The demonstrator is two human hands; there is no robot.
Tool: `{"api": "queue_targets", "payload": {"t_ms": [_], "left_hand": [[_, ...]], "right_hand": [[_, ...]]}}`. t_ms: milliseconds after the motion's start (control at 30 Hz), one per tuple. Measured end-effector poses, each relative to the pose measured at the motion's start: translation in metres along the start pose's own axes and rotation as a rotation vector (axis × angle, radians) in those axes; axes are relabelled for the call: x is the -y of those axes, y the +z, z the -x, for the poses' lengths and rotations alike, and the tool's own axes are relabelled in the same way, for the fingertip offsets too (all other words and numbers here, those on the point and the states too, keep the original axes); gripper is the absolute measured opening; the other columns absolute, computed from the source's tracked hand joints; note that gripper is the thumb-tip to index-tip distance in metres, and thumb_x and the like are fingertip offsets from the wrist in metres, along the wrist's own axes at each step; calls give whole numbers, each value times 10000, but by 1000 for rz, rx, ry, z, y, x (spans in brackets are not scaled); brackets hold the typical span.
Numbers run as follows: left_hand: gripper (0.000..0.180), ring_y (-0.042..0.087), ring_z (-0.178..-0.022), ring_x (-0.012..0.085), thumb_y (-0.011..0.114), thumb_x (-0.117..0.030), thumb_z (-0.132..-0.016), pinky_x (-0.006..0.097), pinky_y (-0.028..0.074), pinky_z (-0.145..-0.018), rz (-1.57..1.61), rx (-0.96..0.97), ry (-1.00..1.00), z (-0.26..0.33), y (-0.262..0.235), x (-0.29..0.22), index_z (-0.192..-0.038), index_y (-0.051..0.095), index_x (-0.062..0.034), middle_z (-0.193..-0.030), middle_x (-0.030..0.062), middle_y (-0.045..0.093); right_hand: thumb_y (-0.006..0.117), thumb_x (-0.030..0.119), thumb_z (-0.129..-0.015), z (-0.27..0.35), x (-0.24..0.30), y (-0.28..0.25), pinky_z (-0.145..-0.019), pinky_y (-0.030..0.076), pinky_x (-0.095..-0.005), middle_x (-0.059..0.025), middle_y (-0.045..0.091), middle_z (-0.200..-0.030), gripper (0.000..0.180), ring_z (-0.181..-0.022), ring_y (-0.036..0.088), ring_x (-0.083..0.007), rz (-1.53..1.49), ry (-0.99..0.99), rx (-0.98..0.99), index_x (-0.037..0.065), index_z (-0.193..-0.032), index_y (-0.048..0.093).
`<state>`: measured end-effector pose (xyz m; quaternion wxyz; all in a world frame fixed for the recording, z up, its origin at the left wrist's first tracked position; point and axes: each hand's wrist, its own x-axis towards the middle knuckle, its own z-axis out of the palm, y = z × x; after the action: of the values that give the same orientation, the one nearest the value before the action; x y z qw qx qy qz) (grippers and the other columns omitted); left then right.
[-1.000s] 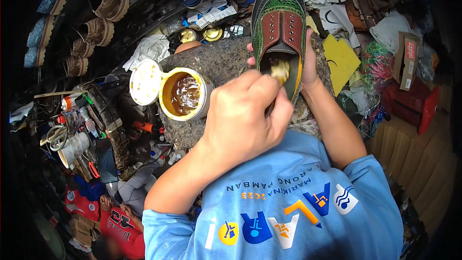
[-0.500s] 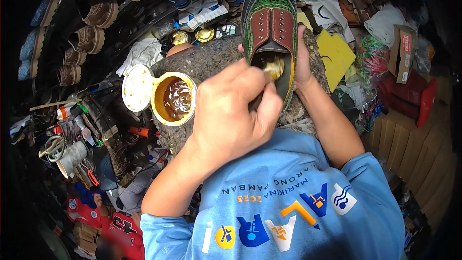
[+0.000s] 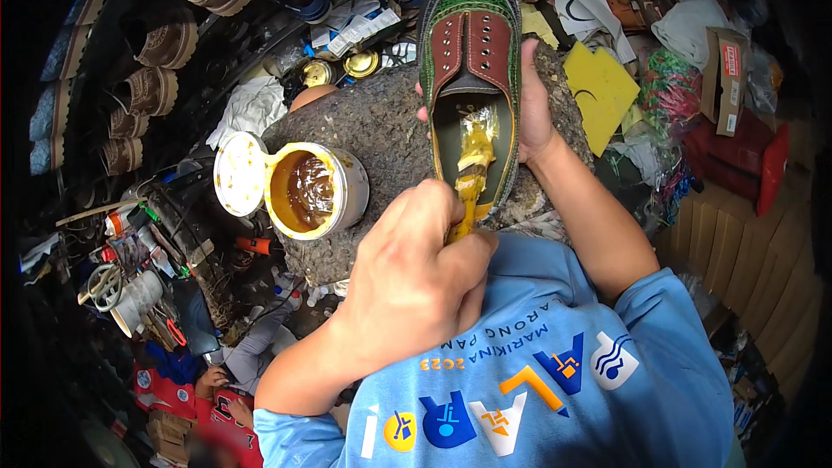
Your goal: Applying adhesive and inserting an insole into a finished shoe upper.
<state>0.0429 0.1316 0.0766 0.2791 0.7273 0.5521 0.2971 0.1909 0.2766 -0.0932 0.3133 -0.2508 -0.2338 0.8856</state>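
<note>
My left hand [image 3: 412,264] is closed around the handle of a small brush [image 3: 471,182] coated in yellow glue. The brush's bristle end lies inside the heel part of a shoe [image 3: 490,45], on the insole, where a wet glossy patch shows. Black leather covers the toe, with green textured panels and a dark red lace piece. Cupped around the shoe's right side, my right hand [image 3: 536,117] holds it toe away from me; some fingertips peek out on its left. Left of the shoe stands an open white tub [image 3: 351,195] of brown glue, its hinged lid [image 3: 237,175] folded back.
The tub rests on a rough stone-like block [image 3: 394,113]. Brown shoes [image 3: 156,91] line racks at the left. Yellow sheet [image 3: 598,91], papers and a cardboard box [image 3: 724,78] lie at the right. A person in red [image 3: 230,416] is at the lower left.
My left hand has drawn back toward me, pulling the brush from deeper in the shoe toward the heel, so more of the brush shows. The shoe has shifted slightly left in view.
</note>
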Motion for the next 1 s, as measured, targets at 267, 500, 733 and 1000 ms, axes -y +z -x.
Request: {"api": "queue_targets", "payload": {"t_ms": [267,500,733,1000], "left_hand": [[257,532,-734,332,723,-30,-625,427,460,-612,-135,-56,26,-5,16,7,-873,662,0,-848,151,456],[276,589,-715,295,759,-36,-638,393,495,-589,-114,-64,-21,-8,7,-1,-910,713,-20,-850,131,526],[139,626,-546,230,727,71,-762,325,506,-527,-168,-291,41,-21,4,-3,-895,693,49,-718,133,650],[111,523,-488,257,748,17,-806,389,434,-463,-91,-272,-6,-14,18,4,-855,650,-1,-617,85,502]], "right_hand": [[251,900,-904,-1,-2,6,-952,606,-509,-238,657,-1287,1088,-1087,718,-368,12,-42,-26,25,-1529,419],[267,841,-955,2,0,10,-1026,571,-464,-175,636,-1364,1007,-1204,670,-282,-45,-47,-16,34,-1537,423],[281,823,-968,0,-1,7,-1064,543,-433,-158,597,-1437,982,-1248,642,-251,-34,-60,7,48,-1556,411],[291,812,-973,1,-3,6,-1066,544,-441,-154,595,-1440,964,-1256,637,-256,-49,-70,-4,53,-1553,414]]}}
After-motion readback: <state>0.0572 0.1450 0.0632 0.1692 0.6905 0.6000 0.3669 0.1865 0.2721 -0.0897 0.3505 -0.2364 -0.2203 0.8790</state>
